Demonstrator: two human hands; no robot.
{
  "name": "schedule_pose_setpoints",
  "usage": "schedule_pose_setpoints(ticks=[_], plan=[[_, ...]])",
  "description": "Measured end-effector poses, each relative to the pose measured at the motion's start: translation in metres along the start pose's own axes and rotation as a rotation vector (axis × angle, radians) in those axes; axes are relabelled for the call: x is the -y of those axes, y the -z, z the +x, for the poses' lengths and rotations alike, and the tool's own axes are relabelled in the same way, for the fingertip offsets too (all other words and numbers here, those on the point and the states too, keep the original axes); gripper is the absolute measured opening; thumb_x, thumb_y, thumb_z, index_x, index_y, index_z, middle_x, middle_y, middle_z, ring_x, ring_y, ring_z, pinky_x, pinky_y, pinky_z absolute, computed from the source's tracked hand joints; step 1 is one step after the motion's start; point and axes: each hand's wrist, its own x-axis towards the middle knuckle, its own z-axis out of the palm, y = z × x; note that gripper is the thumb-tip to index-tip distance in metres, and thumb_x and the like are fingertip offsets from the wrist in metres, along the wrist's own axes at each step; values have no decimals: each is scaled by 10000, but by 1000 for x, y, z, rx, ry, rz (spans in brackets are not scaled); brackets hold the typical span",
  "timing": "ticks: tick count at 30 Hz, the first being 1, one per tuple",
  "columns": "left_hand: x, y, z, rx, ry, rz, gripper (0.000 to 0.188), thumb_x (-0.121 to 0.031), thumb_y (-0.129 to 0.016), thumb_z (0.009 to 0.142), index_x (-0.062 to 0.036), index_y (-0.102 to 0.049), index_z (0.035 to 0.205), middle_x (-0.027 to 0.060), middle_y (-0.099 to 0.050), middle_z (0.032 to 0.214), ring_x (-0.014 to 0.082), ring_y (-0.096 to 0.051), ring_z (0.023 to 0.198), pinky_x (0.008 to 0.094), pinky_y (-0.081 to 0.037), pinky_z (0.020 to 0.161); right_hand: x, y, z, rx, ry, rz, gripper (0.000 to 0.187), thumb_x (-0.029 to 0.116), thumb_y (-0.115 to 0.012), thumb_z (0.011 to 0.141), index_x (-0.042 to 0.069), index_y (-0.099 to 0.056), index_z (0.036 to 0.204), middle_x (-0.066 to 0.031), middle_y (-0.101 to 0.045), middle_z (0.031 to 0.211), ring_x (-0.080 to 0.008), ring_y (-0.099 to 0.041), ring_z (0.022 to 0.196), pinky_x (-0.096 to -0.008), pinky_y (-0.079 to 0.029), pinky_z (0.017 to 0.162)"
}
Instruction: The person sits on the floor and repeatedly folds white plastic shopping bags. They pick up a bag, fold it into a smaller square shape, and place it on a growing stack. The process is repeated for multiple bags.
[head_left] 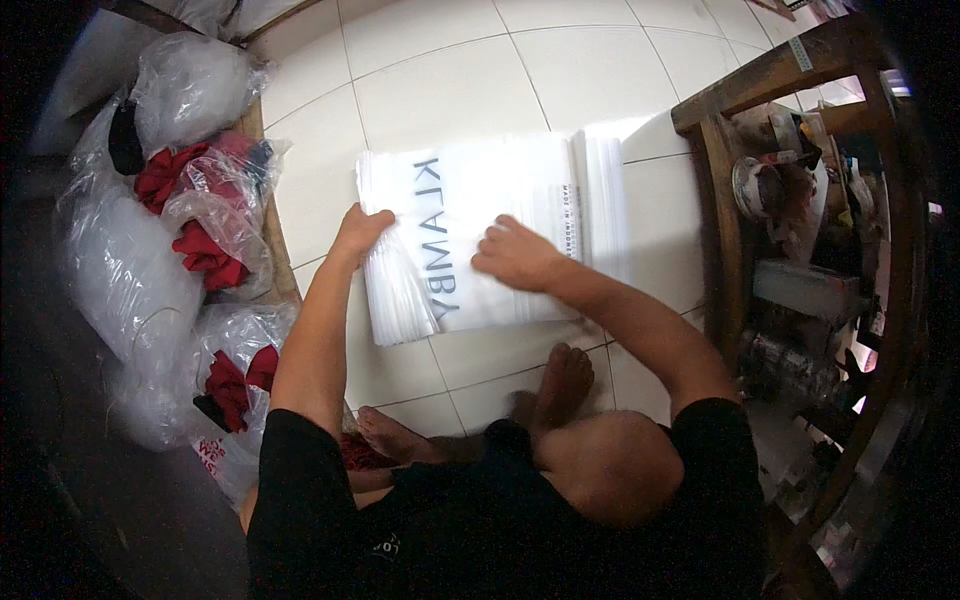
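Observation:
A stack of white plastic bags [480, 190] with dark printed lettering lies on the tiled floor in front of me. Its lower left part is fanned into many thin layers. At the stack's left edge, my left hand [362, 232] is closed on the bags, thumb on top and the other fingers hidden underneath. My right hand [515, 255] rests over the middle of the stack, its fingers curled in against the top bag. Whether a layer is pinched in those fingers is hidden. Along the right side, another white pile [600, 200] sits against the stack.
Clear plastic sacks [130, 280] with red cloth [210, 255] inside crowd the left side. On the right stands a wooden rack [725, 230] loaded with assorted items, including a grey box [805, 288]. My bare feet [565, 385] are just below the stack on the tiles [440, 95].

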Motion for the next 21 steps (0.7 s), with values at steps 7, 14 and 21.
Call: schedule_pose_setpoints(ticks=[7, 14, 21], plan=[[-20, -7, -17, 47, 24, -69, 507, -138, -656, 783, 106, -536, 1211, 175, -669, 1022, 244, -671, 808, 357, -555, 714, -42, 31, -107, 8, -245, -96, 76, 187, -579, 824, 117, -607, 810, -60, -614, 789, -256, -606, 853, -557, -367, 1068], [-21, -1, -15, 120, 31, -153, 529, -140, -662, 778, 113, -520, 1220, 191, -669, 998, 270, -685, 780, 389, -580, 680, -45, 22, -165, -647, -1070, 211, 274, 187, -613, 850, 2, -618, 1053, -170, -629, 931, -359, -624, 881, -468, -464, 950], [-30, -6, -26, -39, -80, -25, 673, -156, -680, 764, 99, -395, 1318, 227, -617, 1132, 283, -672, 884, 393, -574, 739, -70, -9, -161, -444, -1432, 582, 538, 255, -706, 758, -55, -531, 1161, -249, -614, 923, -416, -628, 880, -476, -520, 811]])
